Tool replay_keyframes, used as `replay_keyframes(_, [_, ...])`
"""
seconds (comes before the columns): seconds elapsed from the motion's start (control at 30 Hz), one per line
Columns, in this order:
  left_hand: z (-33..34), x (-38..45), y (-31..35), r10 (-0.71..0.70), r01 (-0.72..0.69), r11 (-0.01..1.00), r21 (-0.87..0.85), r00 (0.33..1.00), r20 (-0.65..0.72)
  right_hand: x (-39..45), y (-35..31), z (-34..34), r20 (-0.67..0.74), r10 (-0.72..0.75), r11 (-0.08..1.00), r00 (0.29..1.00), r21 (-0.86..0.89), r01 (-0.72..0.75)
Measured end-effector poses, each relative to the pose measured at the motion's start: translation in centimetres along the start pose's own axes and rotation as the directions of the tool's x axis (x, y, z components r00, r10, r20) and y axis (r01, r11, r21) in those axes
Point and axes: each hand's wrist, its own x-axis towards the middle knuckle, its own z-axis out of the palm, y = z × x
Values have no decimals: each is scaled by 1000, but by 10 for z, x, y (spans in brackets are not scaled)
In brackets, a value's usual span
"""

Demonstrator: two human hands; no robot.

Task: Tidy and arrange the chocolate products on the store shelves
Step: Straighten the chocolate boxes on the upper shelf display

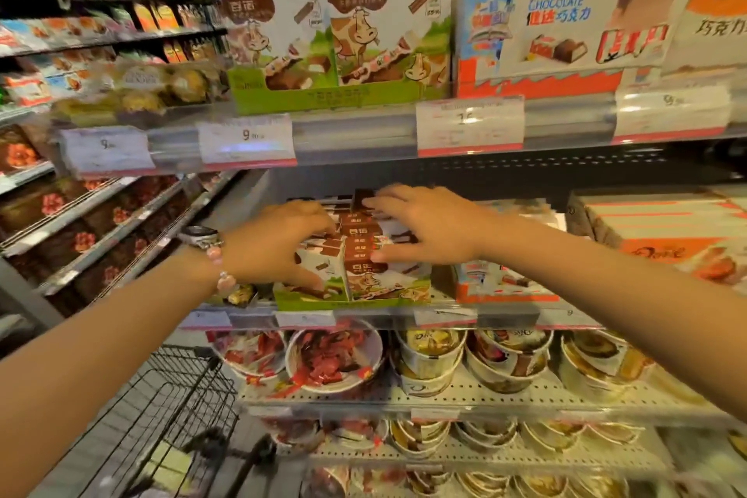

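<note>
Two hands: both reach onto the middle shelf [364, 315] at frame centre, either side of a row of small brown-topped chocolate boxes [361, 239].
Left hand: the left hand [279, 243] has its fingers curled down over the left side of the cow-print display carton [351, 287], thumb low on the carton's side, gripping it; a watch [200, 235] and a bead bracelet [221, 267] sit on that wrist.
Right hand: the right hand [424, 226] lies with fingers spread fairly straight across the top of the row, thumb against its right side, pressing rather than closing on anything.
Task's thing: the chocolate boxes stand packed in the carton at the shelf's front edge, centre frame.
Neighbours: a white-and-orange Kinder carton [505, 283] just right of it; flat orange-striped boxes [655, 222] at right; gold-wrapped sweets [242, 293] at the left corner.
Overhead: the upper shelf's price rail [364, 133] hangs above the hands.
Writing: "kinder CHOCOLATE" on the upper box [558, 24]; a tag [246, 137] reads "9"; other tags are blurred.
Below: paper tubs of wrapped chocolates [335, 356] fill the lower shelves.
Lower left: a black wire trolley [169, 408] stands near the shelving.
</note>
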Motion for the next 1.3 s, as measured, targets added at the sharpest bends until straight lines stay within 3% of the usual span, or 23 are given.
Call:
replay_keyframes(0.1, [11, 6, -8, -56, 56, 998, 10, 998, -9, 18, 2, 13, -13, 92, 976, 996, 199, -87])
replay_keyframes(0.33, [23, 7, -18, -147, 144, 981, -132, 989, -9, 28, 3, 27, -63, 160, 943, 985, 306, -133])
replay_keyframes(0.43, [25, 8, -18, -151, 145, 982, -124, 988, -38, 22, 12, 28, -86, 259, 880, 962, 433, -198])
replay_keyframes(0.53, [26, 7, -18, -172, 163, 974, -157, 984, -45, 19, 20, 24, -62, 258, 829, 964, 526, -188])
replay_keyframes(0.7, [33, 7, -20, -231, 212, 943, -257, 972, -43, 25, 11, 20, 53, 180, 899, 982, 396, -186])
replay_keyframes(0.8, [35, 9, -23, -243, 240, 955, -173, 970, 0, 30, 1, 16, 121, 116, 986, 986, 104, -128])
replay_keyframes(1.03, [28, 10, -28, -194, 210, 976, -56, 957, 215, 26, -9, 11, 252, 137, 990, 958, -75, -122])
replay_keyframes(1.13, [28, 10, -25, -185, 185, 983, 17, 966, 181, 24, -15, 14, 256, 142, 978, 956, -185, -96])
replay_keyframes(1.2, [30, 12, -17, -152, 148, 988, 40, 981, 122, 23, -15, 12, 275, 127, 990, 953, -95, -104])
replay_keyframes(1.3, [28, 15, -6, -111, 117, 989, -91, 991, 70, 22, -6, 5, 208, 111, 906, 972, 382, -185])
